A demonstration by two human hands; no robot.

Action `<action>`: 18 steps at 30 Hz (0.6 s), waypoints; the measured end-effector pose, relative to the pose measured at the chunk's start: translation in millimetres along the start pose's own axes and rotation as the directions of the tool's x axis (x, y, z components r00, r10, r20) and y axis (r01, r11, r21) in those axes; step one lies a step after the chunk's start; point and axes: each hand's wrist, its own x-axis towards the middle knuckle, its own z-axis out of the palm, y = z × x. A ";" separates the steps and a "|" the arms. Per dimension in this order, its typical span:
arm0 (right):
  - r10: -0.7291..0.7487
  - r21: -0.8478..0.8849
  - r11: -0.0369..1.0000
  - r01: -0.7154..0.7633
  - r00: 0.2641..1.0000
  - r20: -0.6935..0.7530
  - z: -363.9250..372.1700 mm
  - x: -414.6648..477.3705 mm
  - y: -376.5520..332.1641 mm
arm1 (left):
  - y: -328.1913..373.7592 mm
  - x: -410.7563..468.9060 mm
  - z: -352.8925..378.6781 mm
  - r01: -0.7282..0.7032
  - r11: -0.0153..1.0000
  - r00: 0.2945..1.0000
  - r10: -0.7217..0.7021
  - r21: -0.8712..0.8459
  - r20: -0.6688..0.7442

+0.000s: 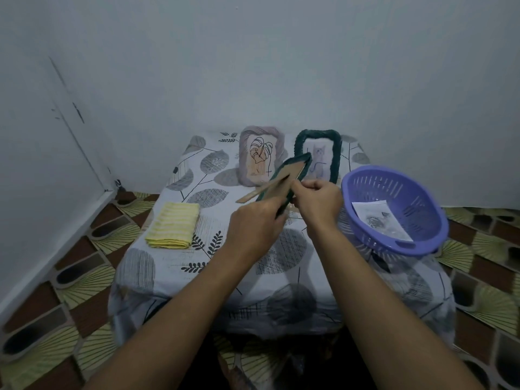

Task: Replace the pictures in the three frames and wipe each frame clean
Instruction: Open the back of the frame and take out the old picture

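Note:
My left hand (254, 220) grips the near end of a dark green frame (302, 160), held tilted above the table with its brown cardboard back (284, 181) facing up. My right hand (318, 201) pinches at the frame's right edge, fingers curled by the backing. A brown stand strip (249, 196) sticks out to the left under the frame. Against the wall stand a mauve frame (261, 159) with a leaf line drawing and a dark green frame (323, 154) with a cat drawing. A folded yellow cloth (173, 229) lies at the table's left.
A purple plastic colander (394, 209) sits at the table's right edge with printed pictures (380, 220) inside. The small table (157, 266) wears a leaf-patterned cover. Walls close in behind and to the left. Patterned floor tiles surround the table.

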 end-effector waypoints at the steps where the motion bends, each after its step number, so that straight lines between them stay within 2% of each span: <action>1: 0.006 -0.001 1.000 -0.006 1.000 -0.010 -2.7 1.1 4.3 | 0.4 0.6 -4.9 -0.001 0.998 1.000 0.002 -0.067 0.024; 4: 0.047 0.003 0.999 -0.047 0.998 -0.032 -12.4 2.7 14.0 | 4.2 5.0 -23.0 0.049 0.973 0.998 -0.056 -0.225 -0.022; 6: 0.066 0.016 0.998 -0.066 0.997 -0.033 -18.1 4.3 19.5 | 1.2 10.6 -32.7 0.161 0.934 0.981 -0.188 -0.318 -0.055; 9: 0.062 0.005 0.998 -0.062 0.997 -0.040 -25.4 6.4 27.3 | -14.4 17.6 -36.6 0.356 0.825 0.913 -0.407 -0.439 -0.024; 11: 0.057 0.035 0.998 -0.056 0.998 -0.021 -28.9 7.0 31.1 | -24.0 20.0 -33.4 0.443 0.760 0.879 -0.473 -0.476 0.064; 15: 0.073 0.073 0.995 -0.073 0.997 0.010 -33.5 9.3 36.7 | -42.2 16.6 -15.6 0.630 0.649 0.777 -0.534 -0.427 0.334; 18: 0.067 0.090 0.993 -0.070 0.997 0.034 -33.2 11.1 39.7 | -45.1 11.4 -5.6 0.643 0.604 0.765 -0.528 -0.470 0.368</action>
